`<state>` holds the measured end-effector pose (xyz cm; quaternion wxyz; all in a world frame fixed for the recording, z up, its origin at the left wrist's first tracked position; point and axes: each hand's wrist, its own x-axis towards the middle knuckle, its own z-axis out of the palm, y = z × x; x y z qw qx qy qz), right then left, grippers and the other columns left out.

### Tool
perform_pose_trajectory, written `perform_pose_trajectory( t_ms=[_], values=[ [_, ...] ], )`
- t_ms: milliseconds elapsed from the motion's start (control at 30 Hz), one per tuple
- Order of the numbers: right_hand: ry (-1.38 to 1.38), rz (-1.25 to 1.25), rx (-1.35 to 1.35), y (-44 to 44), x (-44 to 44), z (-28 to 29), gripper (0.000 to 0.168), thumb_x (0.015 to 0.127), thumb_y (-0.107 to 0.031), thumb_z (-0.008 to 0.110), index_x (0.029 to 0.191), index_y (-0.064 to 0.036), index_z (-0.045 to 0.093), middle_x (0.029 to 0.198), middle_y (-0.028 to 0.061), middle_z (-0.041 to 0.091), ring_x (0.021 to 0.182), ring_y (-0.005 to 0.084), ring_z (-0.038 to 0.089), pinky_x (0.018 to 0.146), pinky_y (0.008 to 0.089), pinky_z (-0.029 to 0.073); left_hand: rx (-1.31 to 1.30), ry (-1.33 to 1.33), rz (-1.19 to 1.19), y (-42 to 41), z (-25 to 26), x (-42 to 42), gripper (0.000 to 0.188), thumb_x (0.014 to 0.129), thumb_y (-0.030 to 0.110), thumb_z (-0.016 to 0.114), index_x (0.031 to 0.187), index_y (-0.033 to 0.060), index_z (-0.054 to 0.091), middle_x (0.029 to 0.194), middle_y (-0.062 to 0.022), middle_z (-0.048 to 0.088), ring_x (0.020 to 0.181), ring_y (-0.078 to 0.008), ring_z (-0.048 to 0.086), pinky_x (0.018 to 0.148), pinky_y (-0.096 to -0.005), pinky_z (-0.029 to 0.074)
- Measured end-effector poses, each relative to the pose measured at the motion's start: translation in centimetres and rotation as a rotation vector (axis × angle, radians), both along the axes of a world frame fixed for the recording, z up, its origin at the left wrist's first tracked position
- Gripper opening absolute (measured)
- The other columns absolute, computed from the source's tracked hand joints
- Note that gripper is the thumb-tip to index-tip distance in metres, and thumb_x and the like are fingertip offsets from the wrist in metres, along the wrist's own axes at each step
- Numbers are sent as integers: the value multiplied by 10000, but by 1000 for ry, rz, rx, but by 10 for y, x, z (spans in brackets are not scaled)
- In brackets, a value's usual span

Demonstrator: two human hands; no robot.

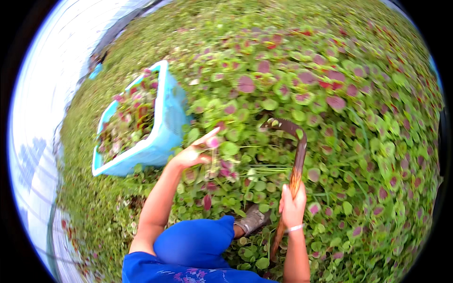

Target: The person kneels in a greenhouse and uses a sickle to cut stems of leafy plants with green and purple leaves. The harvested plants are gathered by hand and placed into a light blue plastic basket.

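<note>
My right hand (293,205) grips the wooden handle of a sickle (299,152) around its middle. The dark curved blade arcs left at the top, among the leaves, with a bit of green leaf stuck on it. Left of it, my left hand (193,154) hovers over the plants, thumb and forefinger spread. A blurred pink leaf and pale stems (213,161) show close by its fingertips; contact is hard to judge. Both hands are amid low leafy greens (265,152), probably amaranth, with purple-centred leaves. Several thin stems (265,168) lie sideways between the hands.
A light-blue plastic crate (170,113) stands tilted in view at the left, filled with cut red-green leaves (132,122). My shoe (253,219) and bent knee in blue cloth (193,242) are below. Whitish sheeting (42,116) borders the bed at far left.
</note>
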<state>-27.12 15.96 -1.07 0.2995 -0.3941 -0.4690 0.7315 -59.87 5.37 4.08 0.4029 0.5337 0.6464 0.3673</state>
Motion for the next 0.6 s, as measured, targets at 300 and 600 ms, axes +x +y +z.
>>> perform_pose_trajectory(
  t_ms=[300, 600],
  values=[
    [-161, 446, -30, -43, -58, -48, 146, 889, -134, 592, 889, -48, 474, 636, 1, 463, 463, 92, 446, 403, 270, 370, -250, -280, 489, 10, -85, -39, 556, 740, -24, 662, 1271, 65, 521, 1169, -26, 551, 1011, -157, 523, 900, -295, 413],
    [-69, 191, -43, -26, -7, -18, 161, 925, -118, 561, 1023, -80, 438, 646, -50, 403, 412, 32, 360, 355, 197, 318, 27, -366, 471, -78, -80, -65, 319, 808, 51, 622, 1109, 85, 523, 1043, -21, 558, 966, -152, 520, 868, -323, 431]
  ],
)
